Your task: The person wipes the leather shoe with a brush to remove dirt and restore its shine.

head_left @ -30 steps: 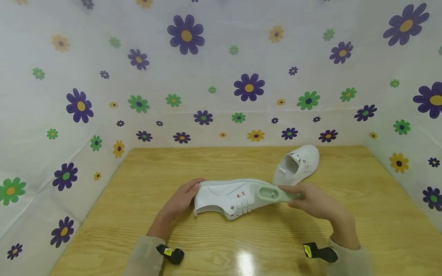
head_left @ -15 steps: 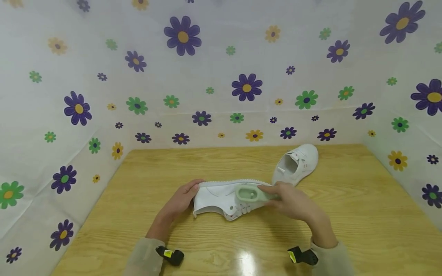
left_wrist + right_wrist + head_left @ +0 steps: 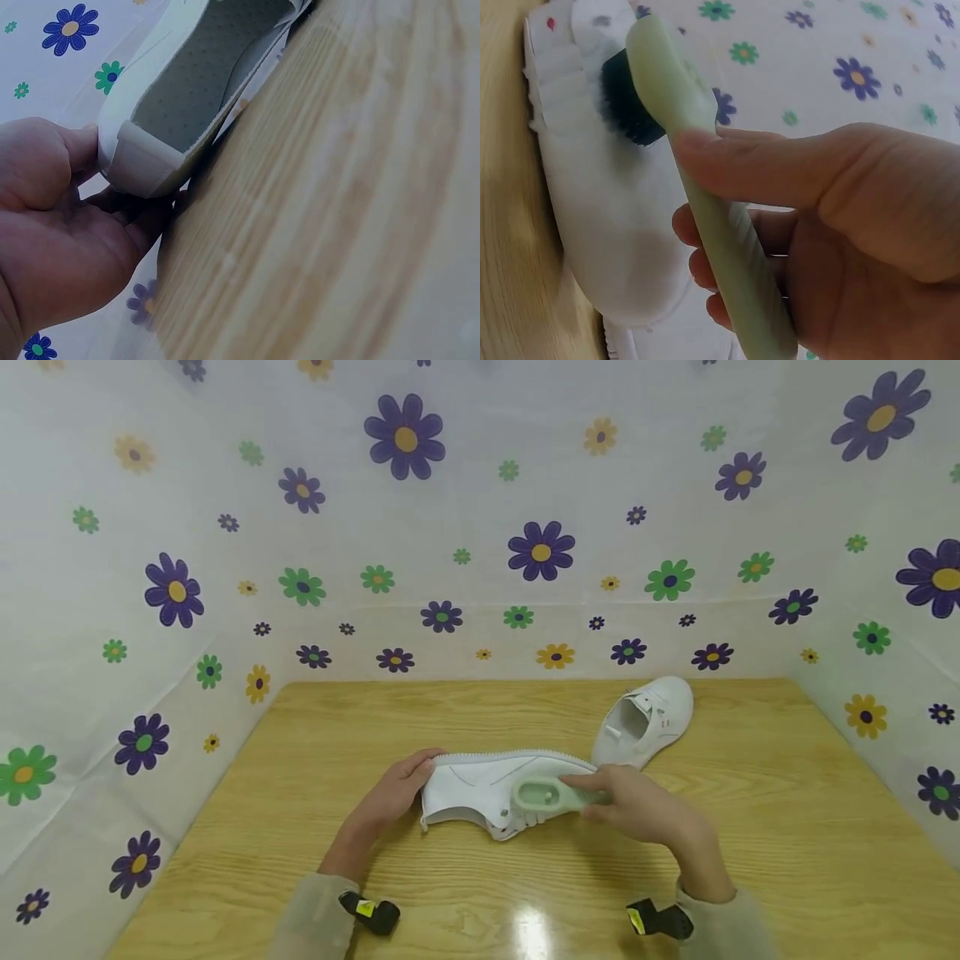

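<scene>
A white lace-up shoe point(image 3: 468, 783) lies on its side above the table's middle, its opening facing the near edge. My left hand point(image 3: 395, 789) grips the heel, thumb on one side and fingers beneath, as the left wrist view shows at the heel tab point(image 3: 146, 157). In my right hand point(image 3: 641, 802) is a pale green brush point(image 3: 536, 794), held by its handle with the thumb along it. Dark bristles point(image 3: 628, 101) face the shoe's upper near the laces in the right wrist view; they appear to touch it. The head view hides the bristles.
A second white shoe point(image 3: 654, 718) stands at the back right, just behind my right hand. The wooden table point(image 3: 360, 718) is enclosed by a white flower-print cloth point(image 3: 480, 510) at the back and both sides. Black wrist cameras point(image 3: 371, 912) sit on both cuffs.
My right hand has moved left with the brush, from the toe area toward the laces, then shifted slightly down. The left hand and the gripped shoe stay almost where they were.
</scene>
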Motion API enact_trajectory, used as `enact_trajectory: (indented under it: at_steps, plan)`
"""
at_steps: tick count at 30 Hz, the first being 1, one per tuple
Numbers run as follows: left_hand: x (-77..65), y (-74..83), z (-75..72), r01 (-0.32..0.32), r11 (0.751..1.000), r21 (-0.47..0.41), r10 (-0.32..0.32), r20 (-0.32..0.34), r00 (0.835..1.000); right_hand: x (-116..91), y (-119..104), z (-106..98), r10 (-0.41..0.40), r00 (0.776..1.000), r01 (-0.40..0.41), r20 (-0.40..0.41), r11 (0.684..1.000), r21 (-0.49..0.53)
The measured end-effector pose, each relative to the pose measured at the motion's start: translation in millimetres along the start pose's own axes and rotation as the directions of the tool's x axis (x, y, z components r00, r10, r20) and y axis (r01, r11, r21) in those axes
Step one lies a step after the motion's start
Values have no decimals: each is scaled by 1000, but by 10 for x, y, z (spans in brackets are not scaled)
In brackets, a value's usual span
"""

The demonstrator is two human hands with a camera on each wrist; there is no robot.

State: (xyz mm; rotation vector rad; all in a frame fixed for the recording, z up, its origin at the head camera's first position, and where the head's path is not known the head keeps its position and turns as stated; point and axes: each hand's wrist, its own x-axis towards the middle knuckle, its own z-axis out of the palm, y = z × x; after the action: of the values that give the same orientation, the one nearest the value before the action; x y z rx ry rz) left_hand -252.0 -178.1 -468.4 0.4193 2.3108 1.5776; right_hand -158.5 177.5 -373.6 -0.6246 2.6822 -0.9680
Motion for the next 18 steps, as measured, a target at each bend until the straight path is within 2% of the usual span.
enact_trajectory:
  at_steps: [3, 10, 12, 15, 18]
  plan:
    - [-5, 14, 1, 3, 1000, -5, -3, 2, 1000, 27, -11, 35, -24, 1000, 23, 8, 999, 25]
    - [-8, 11, 16, -3, 1000, -4, 3, 7, 1000, -194, 177, -137, 34, 999, -34, 2, 998, 62]
    - [-6, 0, 14, -2, 1000, -1, 2, 3, 1000, -206, 183, -145, 45, 999, -45, 0, 998, 39]
    - [-7, -20, 10, -5, 1000, 7, 5, -6, 1000, -118, 111, -74, 19, 1000, -20, 15, 1000, 13]
    - [11, -22, 13, 0, 1000, 3, 0, -9, 1000, 16, 14, 47, -42, 998, 42, 42, 999, -3]
